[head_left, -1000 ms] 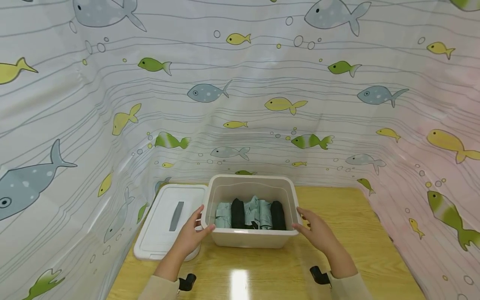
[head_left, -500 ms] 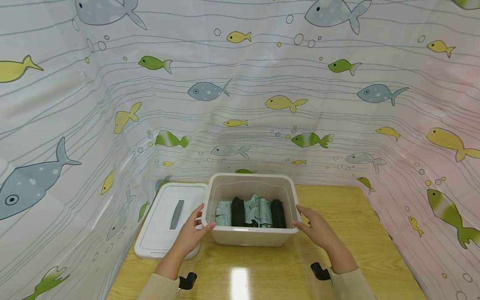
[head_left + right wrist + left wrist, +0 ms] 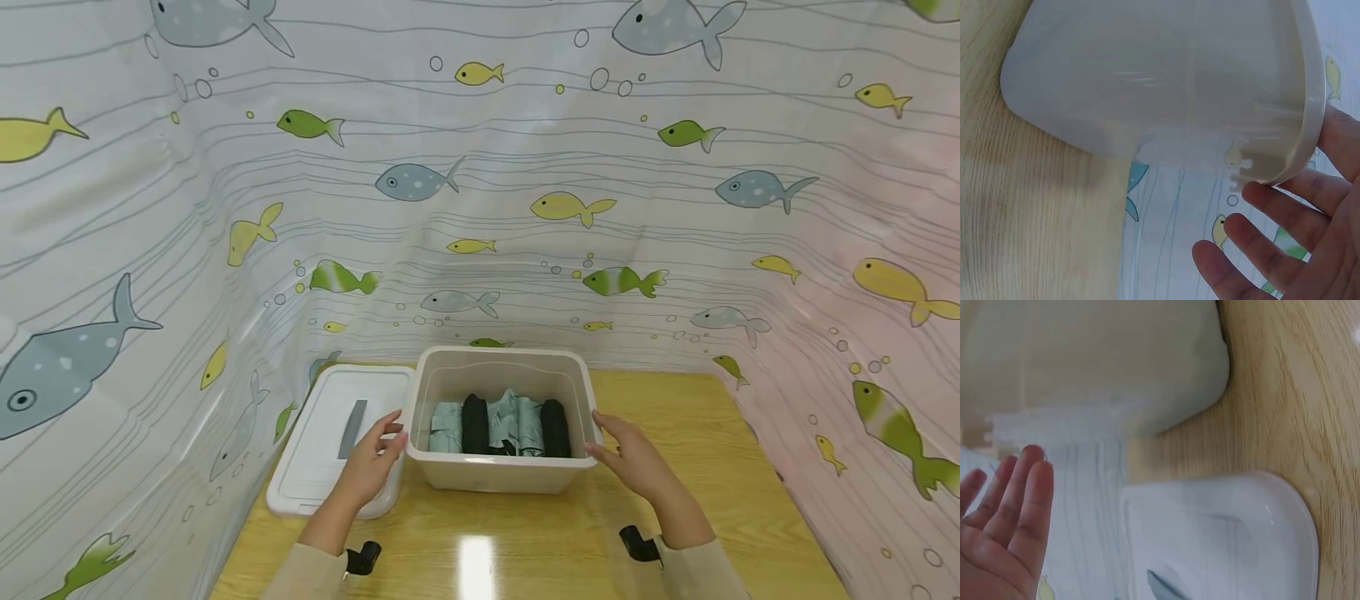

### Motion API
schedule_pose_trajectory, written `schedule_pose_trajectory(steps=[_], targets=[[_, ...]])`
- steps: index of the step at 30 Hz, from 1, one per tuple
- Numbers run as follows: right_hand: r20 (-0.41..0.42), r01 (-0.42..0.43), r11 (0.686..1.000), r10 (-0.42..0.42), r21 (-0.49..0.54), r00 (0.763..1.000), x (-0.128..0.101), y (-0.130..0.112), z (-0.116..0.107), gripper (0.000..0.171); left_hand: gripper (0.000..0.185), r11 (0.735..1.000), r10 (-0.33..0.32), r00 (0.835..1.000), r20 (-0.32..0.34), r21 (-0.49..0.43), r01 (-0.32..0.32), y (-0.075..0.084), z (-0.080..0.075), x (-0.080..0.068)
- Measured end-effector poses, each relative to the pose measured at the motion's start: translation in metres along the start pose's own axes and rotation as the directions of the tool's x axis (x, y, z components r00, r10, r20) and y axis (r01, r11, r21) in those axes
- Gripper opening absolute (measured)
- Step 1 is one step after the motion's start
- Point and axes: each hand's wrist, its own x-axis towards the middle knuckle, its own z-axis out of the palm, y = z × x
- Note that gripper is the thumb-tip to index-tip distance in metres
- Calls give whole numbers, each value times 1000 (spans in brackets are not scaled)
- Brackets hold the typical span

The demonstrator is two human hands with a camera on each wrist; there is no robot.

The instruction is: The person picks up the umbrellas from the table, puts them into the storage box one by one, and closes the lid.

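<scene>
A beige plastic storage box [image 3: 495, 477] stands on the table in the head view. Inside it lies a row of rolled clothes, pale green rolls [image 3: 447, 427] alternating with black ones [image 3: 476, 425]. My left hand [image 3: 367, 465] is just off the box's left side, above the white lid; in the left wrist view its fingers [image 3: 1036, 500] are extended and hold nothing. At the box's right front corner, my right hand [image 3: 633, 454] holds the rim between thumb and fingers. In the right wrist view, the other fingers [image 3: 1272, 262] spread below the rim.
The white lid [image 3: 315, 450] with a grey handle [image 3: 351, 429] lies on the table left of the box. A wooden table [image 3: 697, 467] extends right and in front. A fish-patterned curtain [image 3: 495, 167] surrounds the back and sides.
My left hand has let go of the box's left rim and moved slightly left. My right hand stays at the right rim, and the box has not visibly moved.
</scene>
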Motion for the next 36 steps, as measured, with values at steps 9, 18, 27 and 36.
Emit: schedule_pose_trajectory(steps=[9,18,27,36], targets=[[-13,1,1000,-1,-4,1000,-1,-2,-1,69,53,989,-5,986,-164,147,29,-22,-26,15],[-1,-13,1000,13,16,1000,-2,-1,0,69,55,959,-60,962,-267,250,129,-46,-33,34],[-3,-14,1000,14,11,1000,-2,-1,-1,70,51,890,-126,954,-273,393,230,-75,-36,50],[6,-23,1000,23,16,1000,-1,-4,0,69,54,860,-213,966,-145,441,256,-96,-35,54]])
